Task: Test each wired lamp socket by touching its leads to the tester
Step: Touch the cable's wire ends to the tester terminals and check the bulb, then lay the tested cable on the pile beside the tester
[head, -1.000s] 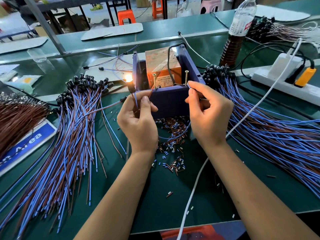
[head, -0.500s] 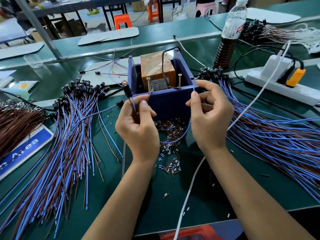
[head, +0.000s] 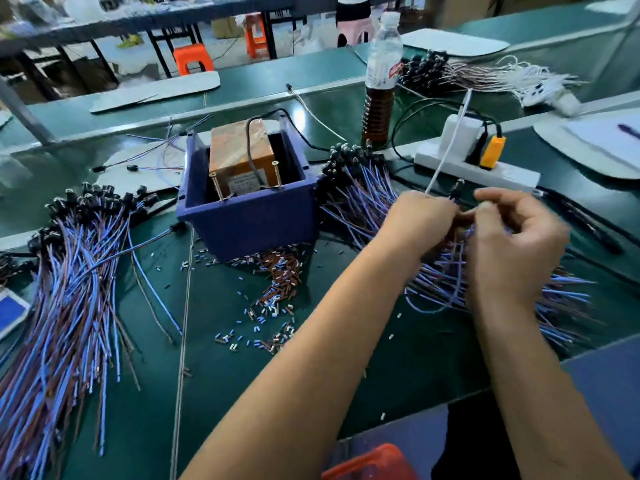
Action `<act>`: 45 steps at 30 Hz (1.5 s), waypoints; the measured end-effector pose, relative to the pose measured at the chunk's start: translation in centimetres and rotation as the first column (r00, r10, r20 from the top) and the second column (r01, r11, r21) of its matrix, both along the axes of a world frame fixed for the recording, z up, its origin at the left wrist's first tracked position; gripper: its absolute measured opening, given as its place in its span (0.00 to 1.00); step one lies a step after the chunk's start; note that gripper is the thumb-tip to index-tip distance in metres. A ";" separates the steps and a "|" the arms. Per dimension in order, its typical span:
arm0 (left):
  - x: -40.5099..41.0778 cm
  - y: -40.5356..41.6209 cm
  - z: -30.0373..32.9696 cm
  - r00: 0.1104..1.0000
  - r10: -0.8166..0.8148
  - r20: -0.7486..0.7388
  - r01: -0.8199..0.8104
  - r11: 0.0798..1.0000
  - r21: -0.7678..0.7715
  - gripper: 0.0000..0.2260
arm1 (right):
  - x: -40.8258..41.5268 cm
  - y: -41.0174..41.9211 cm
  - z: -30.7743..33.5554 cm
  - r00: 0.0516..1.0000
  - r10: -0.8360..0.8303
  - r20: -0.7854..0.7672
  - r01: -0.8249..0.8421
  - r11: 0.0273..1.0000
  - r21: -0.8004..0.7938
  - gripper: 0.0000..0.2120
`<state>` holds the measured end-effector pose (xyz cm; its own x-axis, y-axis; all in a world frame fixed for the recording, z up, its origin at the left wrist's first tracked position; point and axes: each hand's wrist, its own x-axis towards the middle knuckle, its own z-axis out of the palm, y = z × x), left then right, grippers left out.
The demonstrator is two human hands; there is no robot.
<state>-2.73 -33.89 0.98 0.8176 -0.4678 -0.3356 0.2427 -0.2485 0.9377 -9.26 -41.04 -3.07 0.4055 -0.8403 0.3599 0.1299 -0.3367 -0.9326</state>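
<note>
Socket (head: pixel 458 188) between two hands (head: pixel 420 220)

Illumination is bright, even and diffuse. The tabletop (head: pixel 381 368) shows soft glare patches near its far edge. Shadows are faint. Motion blur smears both hands. Wide-angle distortion bends the frame edges; background is soft.

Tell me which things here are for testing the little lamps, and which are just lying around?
For the job: blue tester box with two screws; pile of wired sockets on the right, where the left hand and right hand are picking; pile on the left.

Lying about: bottle, power strip, cut wire bits, orange stool.
</note>
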 end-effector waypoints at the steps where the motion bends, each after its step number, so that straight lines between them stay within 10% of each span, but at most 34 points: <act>1: -0.3 -1.5 0.1 0.992 -0.029 -0.125 0.025 0.999 -0.031 0.11 | -0.5 -1.3 0.1 0.999 -0.011 -0.046 0.012 1.000 0.021 0.11; 6: 0.0 -5.7 -0.8 0.949 -0.027 -0.315 -0.024 0.987 -0.159 0.16 | -2.5 -5.6 1.0 0.950 -0.093 -0.299 0.093 0.996 -0.012 0.16; 12: 3.2 -4.9 -0.9 0.869 0.311 -0.386 -0.437 0.847 -0.301 0.17 | -3.9 -6.3 3.1 0.811 -0.436 -0.391 0.193 0.829 -0.524 0.22; 17: 4.7 -4.2 -0.2 0.757 0.415 -0.505 -0.643 0.614 -0.459 0.16 | -0.3 -2.2 3.1 0.793 -0.094 -0.602 -0.340 0.751 -0.566 0.18; 21: 5.4 -2.4 1.0 0.750 0.407 -0.522 -0.661 0.484 -0.573 0.14 | 0.1 -1.9 2.5 0.764 0.061 -0.643 -0.451 0.763 -0.464 0.14; 25: 5.2 -0.7 0.9 0.785 0.542 -0.300 -0.605 0.569 -0.556 0.09 | -0.4 -2.3 3.2 0.786 0.056 -0.616 -0.399 0.806 -0.436 0.09; 28: 5.4 0.3 -0.1 0.741 0.623 0.252 -0.549 0.777 -0.307 0.09 | -0.8 -2.5 3.7 0.793 0.038 -0.608 -0.362 0.833 -0.419 0.11; 34: 5.5 2.2 -2.4 0.529 0.296 0.795 -0.638 0.757 0.143 0.09 | -0.6 -1.7 3.1 0.625 -0.018 -0.780 -0.436 0.821 -0.369 0.06; 42: 4.4 3.3 -1.6 0.650 -0.053 0.758 -0.429 0.798 0.423 0.22 | -0.3 0.0 2.3 0.701 -0.097 -0.707 -0.327 0.836 -0.440 0.06; 45: 2.5 5.1 -0.2 0.548 -0.080 0.833 -0.350 0.882 0.316 0.18 | 0.1 1.4 2.8 0.795 -0.057 -0.604 -0.313 0.814 -0.489 0.05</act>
